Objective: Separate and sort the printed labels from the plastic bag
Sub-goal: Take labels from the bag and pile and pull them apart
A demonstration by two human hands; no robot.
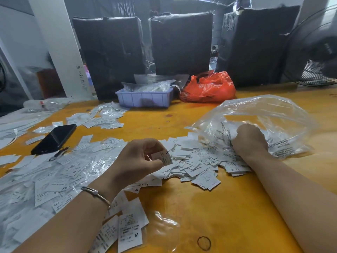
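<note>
My left hand (140,159) pinches a small stack of white printed labels (164,157) marked X, held just above the table. My right hand (249,139) is inside the mouth of a clear plastic bag (269,114), fingers curled into the labels there. A heap of loose white labels (197,165) spills from the bag's mouth between my hands. More labels lie spread to the left (54,176), with size marks S, XS, XL. An M-marked bundle (130,232) lies under my left forearm.
On the yellow table (218,207) lie a black phone (54,138), a rubber band (204,243) and a small clear bag (164,229). A blue bin (145,98) and red bag (209,87) stand at the back, before wrapped black bales (180,42). A fan (317,52) is at right.
</note>
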